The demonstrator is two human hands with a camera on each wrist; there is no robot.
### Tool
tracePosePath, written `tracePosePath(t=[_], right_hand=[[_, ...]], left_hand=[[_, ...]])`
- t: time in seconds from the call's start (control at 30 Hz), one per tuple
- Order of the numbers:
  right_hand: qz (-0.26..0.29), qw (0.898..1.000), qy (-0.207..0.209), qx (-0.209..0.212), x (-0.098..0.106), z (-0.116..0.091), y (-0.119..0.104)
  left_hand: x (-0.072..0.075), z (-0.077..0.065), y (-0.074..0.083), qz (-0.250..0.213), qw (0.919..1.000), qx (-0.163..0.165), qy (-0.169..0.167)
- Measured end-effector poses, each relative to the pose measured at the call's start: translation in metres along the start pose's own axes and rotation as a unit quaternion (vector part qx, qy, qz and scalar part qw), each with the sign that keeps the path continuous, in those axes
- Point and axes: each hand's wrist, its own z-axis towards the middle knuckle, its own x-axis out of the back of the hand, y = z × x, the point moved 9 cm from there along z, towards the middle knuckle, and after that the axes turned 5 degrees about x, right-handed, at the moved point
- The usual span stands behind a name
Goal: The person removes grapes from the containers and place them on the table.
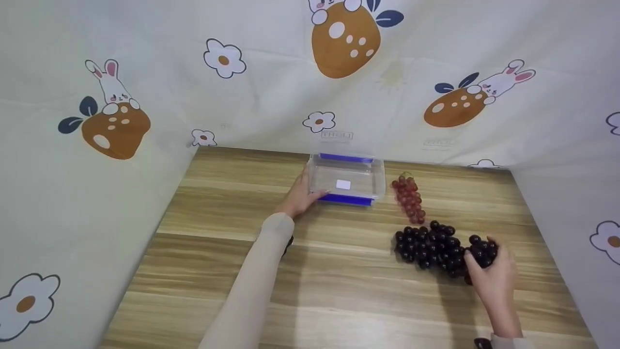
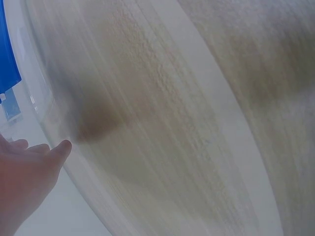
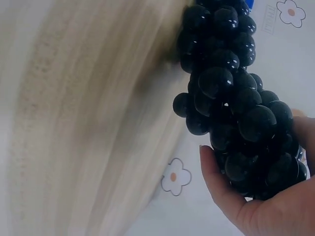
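A clear plastic food container (image 1: 339,177) with blue side clasps stands open at the back of the table, a small white label on its base. My left hand (image 1: 301,196) holds its left end, thumb along the front rim and fingers at the left wall. In the left wrist view, only part of this hand (image 2: 29,172) shows, near a blue clasp (image 2: 7,54). My right hand (image 1: 496,276) grips the right end of a large bunch of black grapes (image 1: 426,247). The right wrist view shows thumb and fingers around the bunch's end (image 3: 241,113), the rest stretching away from the hand.
A smaller bunch of red grapes (image 1: 410,199) lies on the wood-grain table (image 1: 339,281), between the container and the black grapes. Light cloth walls (image 1: 271,97) with rabbit, strawberry and flower prints rise along the table's back and both sides.
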Motion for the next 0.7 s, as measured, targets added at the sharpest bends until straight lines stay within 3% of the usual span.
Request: tracePosePath(t=[0.23, 0.47, 0.7], right_hand=[[0.009, 1.000, -0.026, -0.004, -0.004, -0.004, 0.008], [0.010, 1.000, -0.024, -0.013, -0.005, -0.005, 0.014], [0.013, 0.999, -0.039, -0.035, -0.008, -0.002, 0.021]], left_hand=[[0.000, 0.000, -0.001, -0.001, 1.0000, 0.007, -0.001], [-0.001, 0.000, -0.003, 0.003, 0.9997, 0.023, -0.009], [-0.007, 0.012, -0.020, -0.032, 0.9994, 0.009, 0.000]])
